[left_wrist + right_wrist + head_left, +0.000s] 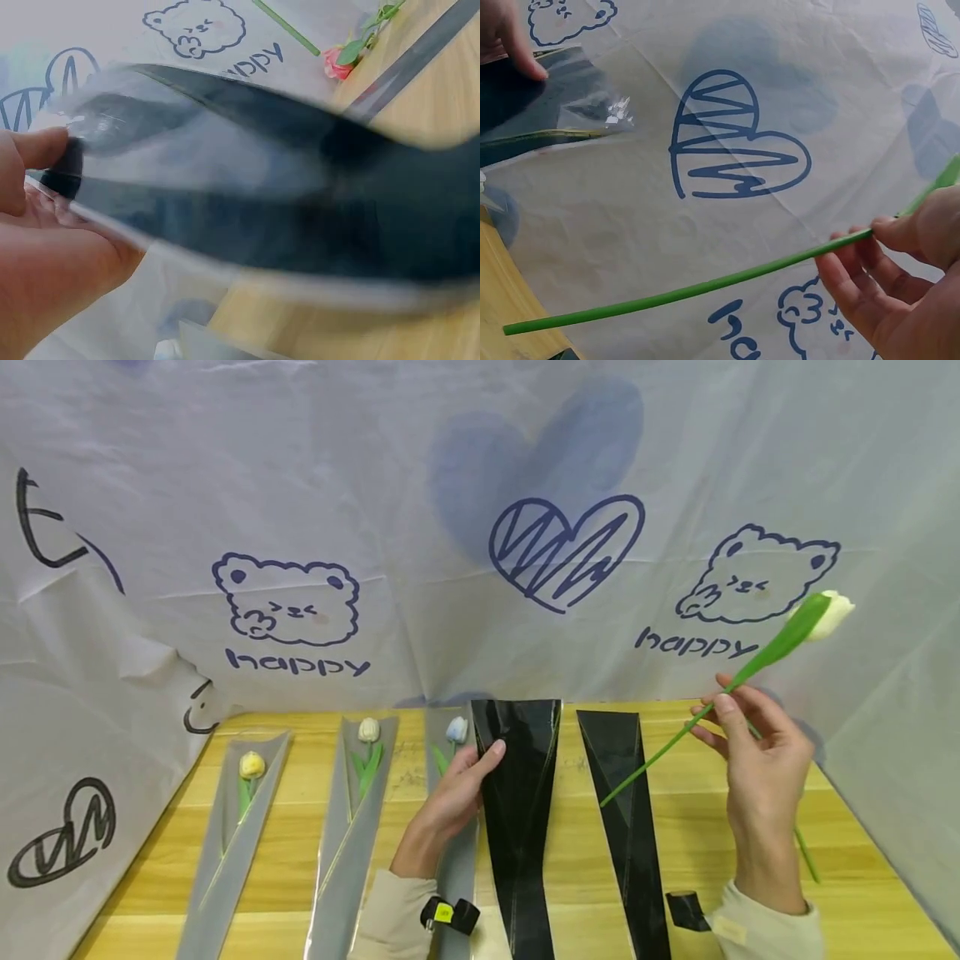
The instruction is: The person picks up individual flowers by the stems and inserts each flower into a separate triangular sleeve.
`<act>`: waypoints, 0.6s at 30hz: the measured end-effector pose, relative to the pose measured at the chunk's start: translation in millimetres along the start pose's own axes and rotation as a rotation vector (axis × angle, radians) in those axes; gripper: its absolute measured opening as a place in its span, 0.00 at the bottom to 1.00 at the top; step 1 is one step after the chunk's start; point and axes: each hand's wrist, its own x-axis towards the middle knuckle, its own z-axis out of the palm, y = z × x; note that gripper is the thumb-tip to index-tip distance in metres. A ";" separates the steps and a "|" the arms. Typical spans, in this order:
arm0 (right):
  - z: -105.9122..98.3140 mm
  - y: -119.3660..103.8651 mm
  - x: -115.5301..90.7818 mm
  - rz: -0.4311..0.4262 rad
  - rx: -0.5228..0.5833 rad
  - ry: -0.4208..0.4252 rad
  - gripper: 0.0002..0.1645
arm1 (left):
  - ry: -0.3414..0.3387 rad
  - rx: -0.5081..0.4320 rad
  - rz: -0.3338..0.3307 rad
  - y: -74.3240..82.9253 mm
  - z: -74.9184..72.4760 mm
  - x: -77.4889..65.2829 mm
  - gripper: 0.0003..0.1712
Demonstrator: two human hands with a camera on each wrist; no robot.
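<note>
My left hand grips a black flower sleeve near its wide top, the thumb on the front face. The sleeve's clear upper edge shows in the right wrist view. On the right, my right hand pinches a white tulip by its green stem between thumb and fingers. The tulip slants, bloom up to the right, and its stem end overlaps the second black sleeve in the head view. That second sleeve lies flat on the table.
Grey sleeves on the wooden table hold a yellow tulip, a white tulip and a blue tulip. A pink rose lies at the right. A printed white cloth hangs behind and at both sides.
</note>
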 end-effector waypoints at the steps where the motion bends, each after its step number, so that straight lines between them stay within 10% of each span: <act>1: 0.0 -0.4 0.1 -0.010 0.018 0.013 0.20 | 0.013 0.027 0.010 -0.2 0.9 0.5 0.15; 12: 4.4 -21.8 1.7 -0.192 0.553 0.206 0.25 | 0.130 0.266 0.136 -4.3 7.4 4.6 0.12; 18: 9.6 -31.0 -3.2 -0.259 0.660 0.244 0.21 | 0.106 0.421 0.235 -5.7 10.8 5.3 0.15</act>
